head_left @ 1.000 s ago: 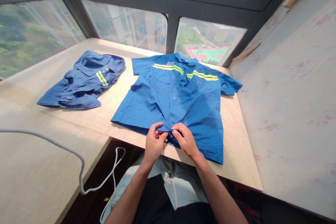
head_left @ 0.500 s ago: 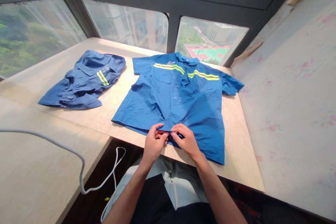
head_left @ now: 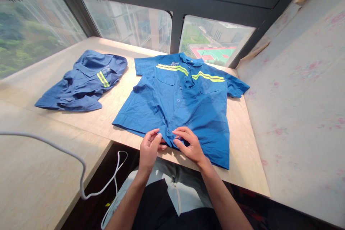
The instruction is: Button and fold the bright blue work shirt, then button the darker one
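We note a pale cable [head_left: 82,187] curving across the left of the tabletop [head_left: 35,172] and looping beside its edge. Beyond the dark window frame [head_left: 176,5] we record trees [head_left: 24,43] and a sports court [head_left: 213,54]; at right, floral wallpaper [head_left: 299,107] with a lifted edge.

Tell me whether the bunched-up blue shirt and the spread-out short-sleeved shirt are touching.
Apart. The head view shows a strip of pale tabletop running between the bunched-up blue shirt and the spread-out short-sleeved shirt.

Two blue shirts [head_left: 205,115] [head_left: 81,82], two bare hands [head_left: 149,148] [head_left: 191,146], one white cable [head_left: 82,176].
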### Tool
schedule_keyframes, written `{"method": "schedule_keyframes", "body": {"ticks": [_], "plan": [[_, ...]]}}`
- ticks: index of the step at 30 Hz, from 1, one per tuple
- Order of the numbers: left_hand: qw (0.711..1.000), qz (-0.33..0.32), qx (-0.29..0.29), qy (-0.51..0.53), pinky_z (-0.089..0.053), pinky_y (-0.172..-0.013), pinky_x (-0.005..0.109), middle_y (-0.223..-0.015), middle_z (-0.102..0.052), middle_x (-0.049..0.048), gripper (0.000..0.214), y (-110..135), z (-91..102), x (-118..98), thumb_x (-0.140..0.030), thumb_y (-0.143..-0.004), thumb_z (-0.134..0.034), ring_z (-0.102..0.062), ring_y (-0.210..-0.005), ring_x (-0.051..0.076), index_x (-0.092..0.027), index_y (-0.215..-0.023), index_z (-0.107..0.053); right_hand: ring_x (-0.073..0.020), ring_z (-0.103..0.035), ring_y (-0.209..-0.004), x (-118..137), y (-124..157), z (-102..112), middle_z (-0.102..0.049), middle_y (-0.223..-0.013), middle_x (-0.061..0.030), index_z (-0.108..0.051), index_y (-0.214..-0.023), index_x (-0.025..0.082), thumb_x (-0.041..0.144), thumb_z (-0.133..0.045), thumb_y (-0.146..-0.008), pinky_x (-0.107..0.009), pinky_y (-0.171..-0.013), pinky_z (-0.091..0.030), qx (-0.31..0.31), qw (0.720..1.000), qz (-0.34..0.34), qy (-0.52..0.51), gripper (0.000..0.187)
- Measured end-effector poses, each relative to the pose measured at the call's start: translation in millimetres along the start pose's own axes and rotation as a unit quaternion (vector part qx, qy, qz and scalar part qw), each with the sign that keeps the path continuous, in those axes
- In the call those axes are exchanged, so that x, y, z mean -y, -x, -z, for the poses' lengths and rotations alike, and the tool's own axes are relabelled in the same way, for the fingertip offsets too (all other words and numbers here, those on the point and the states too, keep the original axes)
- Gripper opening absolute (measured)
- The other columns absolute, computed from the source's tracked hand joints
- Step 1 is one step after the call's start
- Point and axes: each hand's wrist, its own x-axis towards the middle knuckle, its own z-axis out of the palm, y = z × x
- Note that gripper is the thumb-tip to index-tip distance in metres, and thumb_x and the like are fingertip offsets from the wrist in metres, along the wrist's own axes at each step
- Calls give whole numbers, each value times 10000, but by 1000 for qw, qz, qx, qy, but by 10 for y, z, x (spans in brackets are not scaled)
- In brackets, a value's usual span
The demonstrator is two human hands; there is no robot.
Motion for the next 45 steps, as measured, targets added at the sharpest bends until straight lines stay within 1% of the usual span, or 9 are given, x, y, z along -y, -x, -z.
{"method": "schedule_keyframes", "body": {"ticks": [9, 12, 15, 19, 22, 30, 38, 42, 45], "plan": [[996, 73, 27, -52, -476, -378, 210, -809, -664, 28, 670, -52, 206, -230, -454, -647, -763, -628, -485, 139, -176, -1208, -525, -131, -634, -869, -49, -3, -34, -637, -1091, -88, -618, -1205, 188, 266, -577, -926, -287, -838, -532, 3, 999, -30, 34, 293], [996, 39, 15, -75, -445, -393, 202, -961, -699, 81, 606, -101, 327, -248, -457, -675, -727, -558, -450, 78, -165, -1176, -550, -142, -631, -894, -56, 2, -42, -645, -1065, -89, -628, -1187, 176, 246, -557, -928, -307, -896, -522, 16, 997, -34, 61, 278], [987, -60, -63, -138, -511, -530, 230, -1092, -694, 113, 523, -214, 481, -240, -453, -729, -666, -641, -644, 121, -168, -1156, -567, -158, -625, -949, -61, 28, -40, -647, -1074, -95, -622, -1212, 176, 235, -540, -934, -323, -922, -515, 29, 995, -28, 87, 296], [871, -257, -158, -387, -501, -1020, 401, -1210, -660, 130, 372, -415, 693, -232, -374, -833, -564, -608, -1132, 244, -170, -1137, -632, -163, -628, -965, -62, 80, -19, -641, -1120, -103, -618, -1229, 185, 233, -532, -938, -341, -921, -525, 44, 993, -33, 106, 307], [789, -289, -177, -513, -382, -1145, 464, -1292, -617, 161, 402, -520, 792, -250, -392, -881, -538, -511, -1273, 297, -139, -1176, -641, -166, -638, -957, -66, 115, 10, -648, -1114, -104, -622, -1229, 186, 235, -536, -936, -350, -916, -537, 42, 992, -29, 117, 309], [727, -212, -257, -601, -449, -998, 454, -1274, -602, 172, 527, -633, 888, -434, -471, -877, -562, -516, -1187, 345, -130, -1278, -600, -195, -645, -1090, -64, 259, 113, -649, -1193, -117, -627, -1242, 196, 304, -525, -964, -365, -971, -557, 47, 984, -12, 174, 316], [784, -179, -176, -568, -462, -794, 340, -972, -697, 110, 273, -656, 998, -687, -335, -905, -466, -623, -959, 269, -197, -893, -701, -265, -588, -1224, -252, 460, 472, -603, -1332, -123, -623, -1270, 206, 430, -545, -953, -466, -1023, -529, -10, 939, -3, 343, 396], [835, -223, -246, -440, -467, -749, 292, -936, -708, 76, 259, -493, 1037, -846, -391, -900, -468, -658, -888, 222, -208, -870, -649, -293, -578, -1241, -437, 548, 740, -594, -1349, -135, -636, -1263, 199, 502, -512, -951, -513, -1042, -504, -59, 915, -28, 397, 453], [884, -175, -265, -344, -457, -686, 269, -746, -687, 8, 262, -430, 1159, -911, -448, -899, -461, -668, -665, 171, -225, -862, -594, -304, -603, -1202, -569, 656, 885, -613, -1320, -145, -660, -1224, 177, 564, -488, -942, -527, -1018, -518, -77, 906, -48, 414, 509]]}}
